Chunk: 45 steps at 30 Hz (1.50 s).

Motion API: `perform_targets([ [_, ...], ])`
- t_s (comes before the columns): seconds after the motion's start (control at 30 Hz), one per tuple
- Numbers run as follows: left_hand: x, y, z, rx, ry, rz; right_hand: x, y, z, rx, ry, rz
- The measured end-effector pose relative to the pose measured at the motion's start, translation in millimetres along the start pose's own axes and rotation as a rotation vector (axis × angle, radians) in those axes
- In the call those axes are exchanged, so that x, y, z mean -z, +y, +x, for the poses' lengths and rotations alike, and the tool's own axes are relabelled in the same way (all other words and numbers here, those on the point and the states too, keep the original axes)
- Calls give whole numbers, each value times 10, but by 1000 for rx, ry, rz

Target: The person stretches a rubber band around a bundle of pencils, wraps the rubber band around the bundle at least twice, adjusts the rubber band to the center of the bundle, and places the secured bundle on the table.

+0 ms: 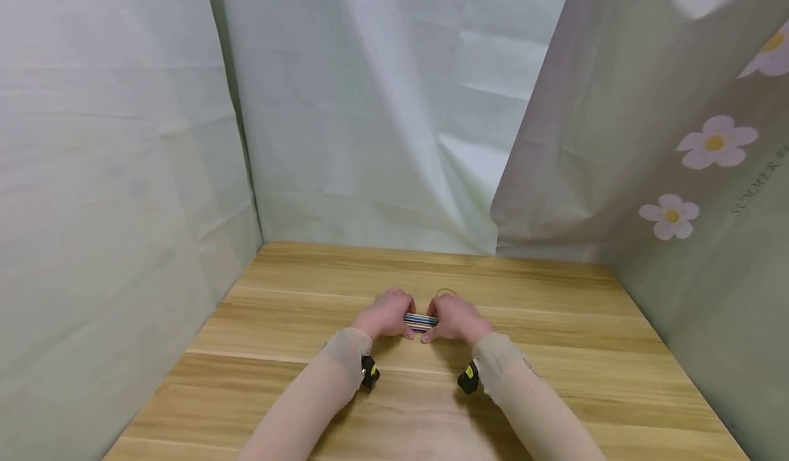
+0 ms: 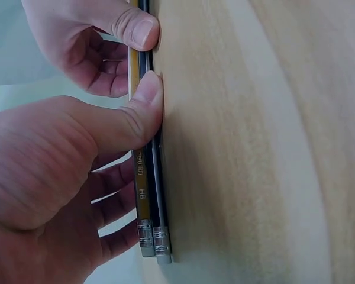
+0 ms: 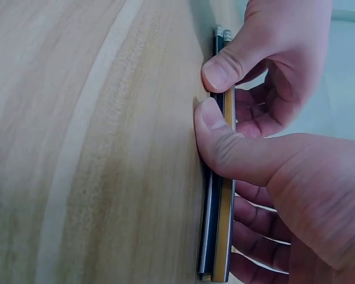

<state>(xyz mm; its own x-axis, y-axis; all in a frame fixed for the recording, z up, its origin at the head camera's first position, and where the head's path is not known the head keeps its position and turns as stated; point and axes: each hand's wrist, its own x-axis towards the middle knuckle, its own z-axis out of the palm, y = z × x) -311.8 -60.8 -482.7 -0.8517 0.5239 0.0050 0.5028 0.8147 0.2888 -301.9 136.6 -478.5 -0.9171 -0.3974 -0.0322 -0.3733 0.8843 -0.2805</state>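
Note:
A small bundle of pencils [image 1: 422, 322], dark and yellow, lies lengthwise from left to right on the wooden tabletop. My left hand [image 1: 388, 312] grips its left part, thumb on the near side and fingers behind. From the other side my right hand [image 1: 456, 317] holds it the same way, the two thumbs close together. In the left wrist view, the pencils [image 2: 143, 195] show metal ferrules and erasers at the left end, with "HB" printed on one. The right wrist view shows their other ends [image 3: 219, 273] roughly level. Fingers hide much of the bundle.
A thin brownish loop [image 1: 445, 289], like a rubber band, lies just behind my right hand and is partly hidden by it. Pale cloth sheets [image 1: 394, 118] hang behind and beside the wooden table [image 1: 394, 406]. White flowers decorate the right sheet.

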Motion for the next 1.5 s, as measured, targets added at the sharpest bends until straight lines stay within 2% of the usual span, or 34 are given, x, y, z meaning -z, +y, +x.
perform_targets([
  [0.43,-6,32,-55,56,-19,-50,22,-76,-33,-51,-42,38],
  [0.83,-3,96,-70,89,-37,1,-31,-46,-25,-22,-51,48],
  [1.23,31,143,-60,105,-62,86,-6,-68,-32,-40,-50,19],
  [1.5,34,165,-67,104,-66,94,15,-93,-68,-42,-60,33],
])
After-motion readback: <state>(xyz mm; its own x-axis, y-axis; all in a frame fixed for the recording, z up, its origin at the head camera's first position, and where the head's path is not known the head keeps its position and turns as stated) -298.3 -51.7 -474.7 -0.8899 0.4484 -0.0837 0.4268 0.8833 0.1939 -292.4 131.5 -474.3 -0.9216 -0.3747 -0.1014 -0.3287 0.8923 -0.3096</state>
